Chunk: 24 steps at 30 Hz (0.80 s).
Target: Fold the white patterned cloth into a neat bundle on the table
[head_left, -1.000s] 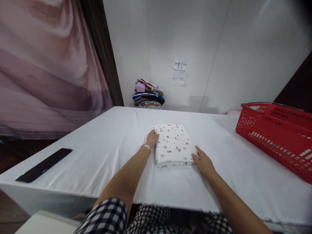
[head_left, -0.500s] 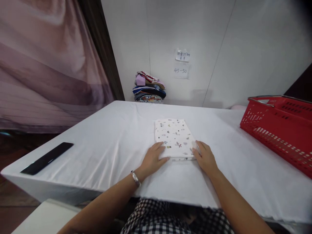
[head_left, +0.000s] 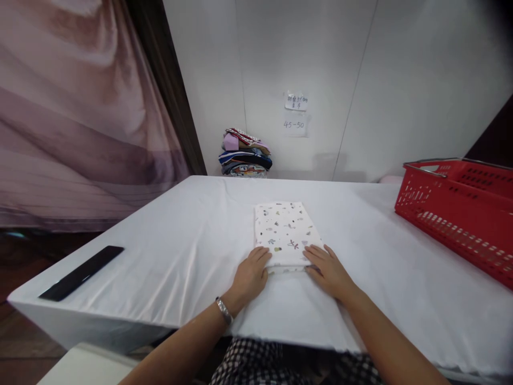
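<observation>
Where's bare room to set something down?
The white-draped table is bare between the flat black oblong and folded white printed cloth, and between that cloth and the red plastic basket. Crowded: the cloth's near corners, where the left hand and right hand rest.

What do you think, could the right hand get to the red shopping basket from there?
Probably yes: white tablecloth stretches between the right hand and the red shopping basket, and nothing seems to block it. It would just have to leave the folded printed cloth.
</observation>
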Available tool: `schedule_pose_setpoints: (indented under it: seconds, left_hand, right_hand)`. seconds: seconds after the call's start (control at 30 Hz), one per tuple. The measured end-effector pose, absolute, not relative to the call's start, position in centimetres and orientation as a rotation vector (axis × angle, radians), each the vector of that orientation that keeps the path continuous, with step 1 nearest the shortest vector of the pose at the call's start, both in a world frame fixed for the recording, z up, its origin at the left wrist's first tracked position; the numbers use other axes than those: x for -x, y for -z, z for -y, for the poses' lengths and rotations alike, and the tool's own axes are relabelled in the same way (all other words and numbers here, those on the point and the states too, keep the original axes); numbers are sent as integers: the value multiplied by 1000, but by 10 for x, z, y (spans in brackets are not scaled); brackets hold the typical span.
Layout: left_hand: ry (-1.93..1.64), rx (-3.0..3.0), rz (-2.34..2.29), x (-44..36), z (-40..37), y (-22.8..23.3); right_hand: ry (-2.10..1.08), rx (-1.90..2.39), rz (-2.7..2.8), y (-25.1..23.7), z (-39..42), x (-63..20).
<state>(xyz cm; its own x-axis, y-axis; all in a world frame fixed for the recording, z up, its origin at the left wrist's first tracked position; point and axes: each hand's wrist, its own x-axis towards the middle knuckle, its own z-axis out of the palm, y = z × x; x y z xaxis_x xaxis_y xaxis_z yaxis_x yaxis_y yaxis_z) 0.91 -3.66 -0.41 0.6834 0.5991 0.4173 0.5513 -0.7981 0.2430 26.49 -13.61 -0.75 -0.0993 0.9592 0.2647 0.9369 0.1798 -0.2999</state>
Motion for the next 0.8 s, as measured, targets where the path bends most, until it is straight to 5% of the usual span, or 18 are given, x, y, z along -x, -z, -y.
schedule_pose_setpoints:
  seconds: [0.8]
  left_hand:
    - [-595,-2935,-834,-23,47,-16]
  right_hand:
    - [-89,1789,2006,7,136,-261]
